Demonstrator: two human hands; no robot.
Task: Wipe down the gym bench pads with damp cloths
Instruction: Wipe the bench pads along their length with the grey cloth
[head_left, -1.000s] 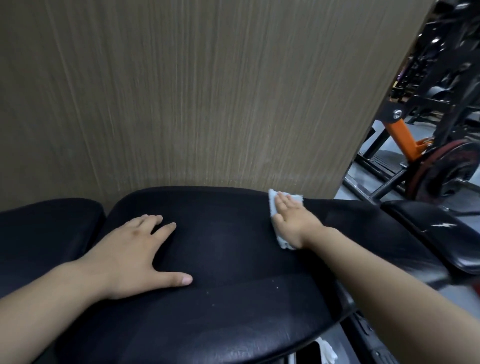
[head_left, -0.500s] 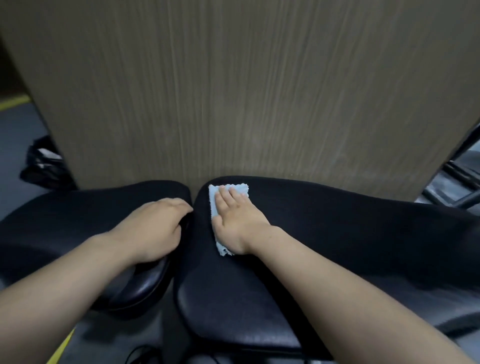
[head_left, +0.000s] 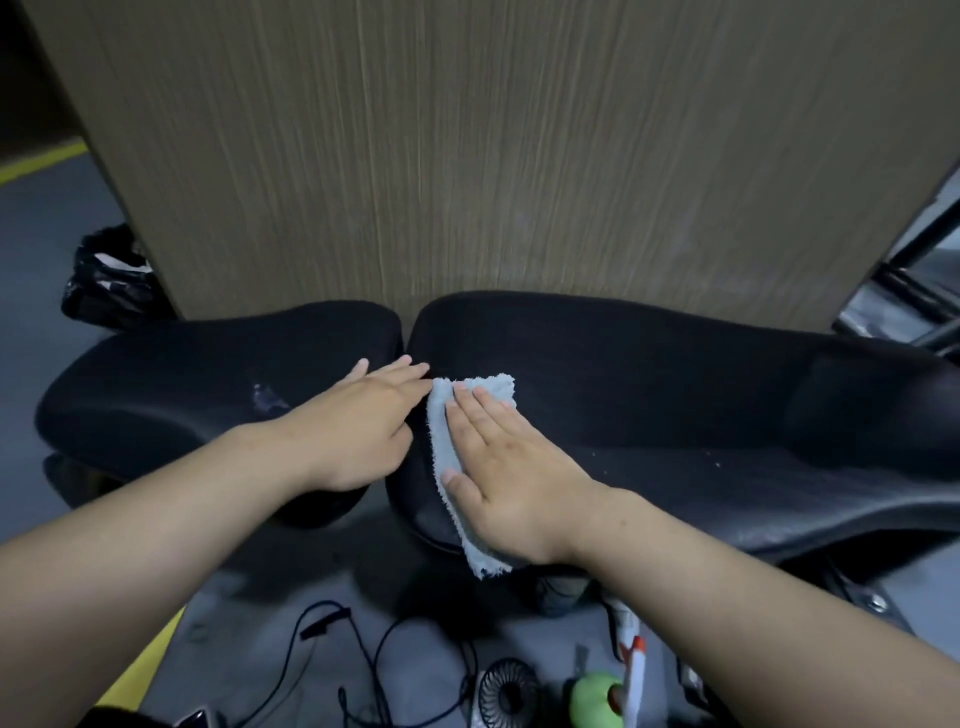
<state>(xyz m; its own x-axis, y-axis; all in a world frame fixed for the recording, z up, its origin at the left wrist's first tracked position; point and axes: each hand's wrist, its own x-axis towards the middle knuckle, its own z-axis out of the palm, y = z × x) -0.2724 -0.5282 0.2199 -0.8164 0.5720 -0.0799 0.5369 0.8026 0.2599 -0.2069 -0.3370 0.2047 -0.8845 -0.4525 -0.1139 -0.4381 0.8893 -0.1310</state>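
The right hand's fingers (head_left: 470, 415) lie straight and close together, flat on a light blue terry cloth (head_left: 451, 457), with the thumb spread out to the side near the cloth's lower half. The right hand (head_left: 506, 475) grips nothing; the palm simply presses the cloth down onto the left end of the long black bench pad (head_left: 675, 384). Much of the cloth is hidden under the palm. What shows is a fringe beyond the fingertips, a strip along the hand's left edge, and a corner hanging over the pad's front lip below the wrist.

The left hand's fingers (head_left: 402, 371) are extended and slightly fanned, their tips reaching across the narrow gap between the two pads and nearly touching the cloth's upper corner. The left hand (head_left: 358, 431) rests palm down on the right end of the shorter black seat pad (head_left: 171, 384), holding nothing; its thumb is hidden beneath the hand. A small pale scuff marks the seat pad just left of the hand.

Both forearms run off the lower corners of the view. A wood-grain panel (head_left: 467, 156) stands right behind the pads. On the grey floor below, partly cut off and blurred, lie black cables (head_left: 358, 660), a small black fan (head_left: 506, 693) and a green-bodied spray bottle (head_left: 597, 701). A dark bag (head_left: 111, 280) sits at far left, its contents unclear.
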